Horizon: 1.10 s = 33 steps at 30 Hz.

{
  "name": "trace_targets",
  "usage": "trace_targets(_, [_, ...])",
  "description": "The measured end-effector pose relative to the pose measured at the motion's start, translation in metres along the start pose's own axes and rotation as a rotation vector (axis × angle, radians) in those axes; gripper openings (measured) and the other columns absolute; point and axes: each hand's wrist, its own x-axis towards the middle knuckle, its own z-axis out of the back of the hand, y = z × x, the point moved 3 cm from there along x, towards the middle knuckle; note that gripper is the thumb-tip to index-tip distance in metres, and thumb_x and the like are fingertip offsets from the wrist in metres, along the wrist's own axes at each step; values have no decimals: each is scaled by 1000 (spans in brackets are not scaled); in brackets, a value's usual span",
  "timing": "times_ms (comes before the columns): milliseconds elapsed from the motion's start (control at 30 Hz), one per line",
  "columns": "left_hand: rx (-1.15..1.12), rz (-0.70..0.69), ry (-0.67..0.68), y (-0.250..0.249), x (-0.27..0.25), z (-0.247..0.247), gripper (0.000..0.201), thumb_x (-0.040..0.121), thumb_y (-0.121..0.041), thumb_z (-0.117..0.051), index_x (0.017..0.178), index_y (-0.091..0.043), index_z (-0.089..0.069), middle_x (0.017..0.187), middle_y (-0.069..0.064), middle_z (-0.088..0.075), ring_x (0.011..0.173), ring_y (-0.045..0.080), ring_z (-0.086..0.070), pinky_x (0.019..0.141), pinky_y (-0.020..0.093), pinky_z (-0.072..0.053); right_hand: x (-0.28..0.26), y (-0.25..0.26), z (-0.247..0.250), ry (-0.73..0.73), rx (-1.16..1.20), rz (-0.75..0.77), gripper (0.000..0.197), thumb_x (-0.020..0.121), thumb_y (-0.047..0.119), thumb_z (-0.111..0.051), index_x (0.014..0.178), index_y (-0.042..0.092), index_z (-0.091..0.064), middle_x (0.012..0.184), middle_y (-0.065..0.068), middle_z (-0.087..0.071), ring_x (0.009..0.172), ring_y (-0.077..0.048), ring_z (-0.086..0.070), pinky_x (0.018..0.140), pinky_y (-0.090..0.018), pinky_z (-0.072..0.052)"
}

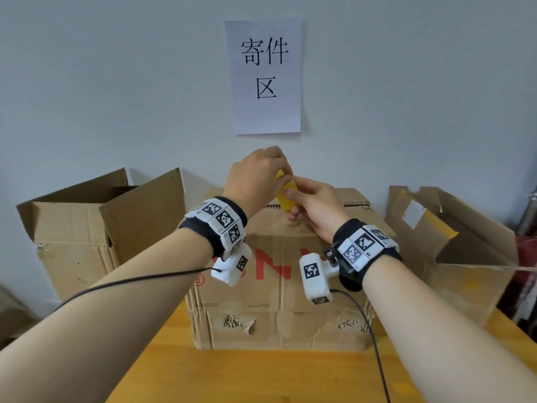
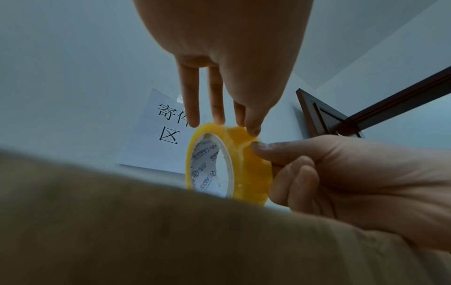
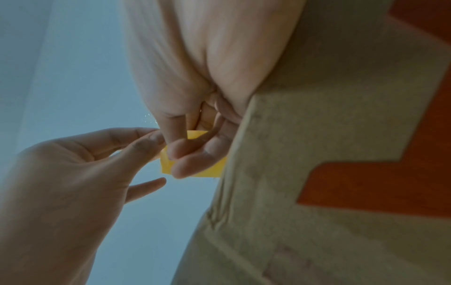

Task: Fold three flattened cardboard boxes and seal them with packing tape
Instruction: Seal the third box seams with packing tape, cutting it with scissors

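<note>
A yellow packing tape roll (image 1: pixel 286 193) is held in the air above the middle cardboard box (image 1: pixel 276 309), which stands upright with red print on its front. My right hand (image 1: pixel 313 210) grips the roll (image 2: pixel 244 164) from the right, thumb on its outer face and fingers curled behind it. My left hand (image 1: pixel 258 173) comes over the top, and its fingertips (image 2: pixel 252 129) touch the roll's upper edge. In the right wrist view the left hand (image 3: pixel 151 138) pinches thumb and forefinger at the edge of the roll (image 3: pixel 209 169). No loose tape end can be made out.
An open box (image 1: pixel 87 228) with raised flaps stands at the left and another open box (image 1: pixel 450 242) at the right. All rest on a wooden table (image 1: pixel 261 373) against a wall with a paper sign (image 1: pixel 266 77). Wrist camera cables hang under both forearms.
</note>
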Motion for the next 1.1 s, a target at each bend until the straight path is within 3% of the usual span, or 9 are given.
trace_targets(133, [36, 0, 46, -3, 1, -3, 18, 100, -34, -55, 98, -24, -69, 116, -13, -56, 109, 12, -49, 67, 35, -40, 1, -1, 0, -9, 9, -1, 30, 96, 0, -63, 124, 10, -66, 90, -10, -62, 53, -13, -49, 51, -25, -55])
trace_targets(367, [30, -44, 80, -1, 2, -9, 18, 102, -29, -52, 100, -18, -66, 122, -10, -52, 109, 17, -46, 71, 34, -43, 1, -1, 0, -10, 26, -15, 22, 96, -1, -62, 117, 6, -66, 83, -8, -62, 51, -15, -48, 47, -24, -52])
trace_targets(467, [-80, -44, 87, 7, 1, -13, 16, 101, -26, -54, 98, -16, -67, 121, -7, -53, 109, 17, -46, 79, 33, -43, 2, -2, 0, -14, 6, -16, 25, 96, 1, -63, 121, 2, -65, 81, -7, -62, 50, -14, -49, 46, -24, -51])
trace_targets(567, [-366, 6, 12, 15, 0, -12, 9, 98, -19, -58, 96, -15, -66, 111, -3, -61, 103, 14, -53, 88, 25, -43, 4, -2, 2, -38, -6, -15, 27, 96, 3, -63, 123, 2, -66, 72, -4, -62, 49, -13, -50, 47, -24, -53])
trace_targets(667, [-431, 55, -15, 20, -1, -9, 9, 94, -22, -66, 103, -20, -69, 105, -9, -64, 98, 1, -55, 82, 10, -40, 5, -3, 3, -50, -17, -14, 27, 96, 5, -64, 124, 3, -66, 68, -2, -61, 48, -12, -52, 47, -23, -53])
trace_targets(767, [-382, 31, -11, 21, -2, -10, 11, 86, -26, -75, 97, -26, -76, 102, -14, -60, 97, 5, -57, 85, 23, -45, 6, -3, 2, -39, -24, -7, 28, 97, 4, -63, 125, 3, -65, 72, -4, -61, 48, -12, -52, 47, -24, -54])
trace_targets(900, [-375, 103, -46, 18, 0, -12, 6, 80, -27, -80, 86, -29, -79, 100, -15, -63, 97, 8, -60, 84, 38, -50, 6, -4, 2, -34, -8, 0, 28, 96, 4, -64, 124, 5, -66, 71, -2, -62, 48, -12, -51, 47, -23, -52])
trace_targets(1000, [-367, 128, -64, 15, 1, -11, 1, 83, -27, -78, 84, -26, -78, 99, -13, -63, 97, 11, -59, 84, 38, -49, 6, -4, 2, -32, 11, -4, 24, 96, 4, -64, 119, 9, -68, 67, 1, -62, 47, -12, -50, 47, -23, -52])
trace_targets(1100, [-362, 128, -61, 13, 2, -14, 4, 87, -27, -73, 83, -29, -74, 97, -15, -58, 96, 10, -55, 83, 36, -47, 5, -3, 2, -29, 15, -6, 24, 96, 4, -65, 119, 10, -68, 76, -3, -62, 49, -12, -51, 48, -24, -53])
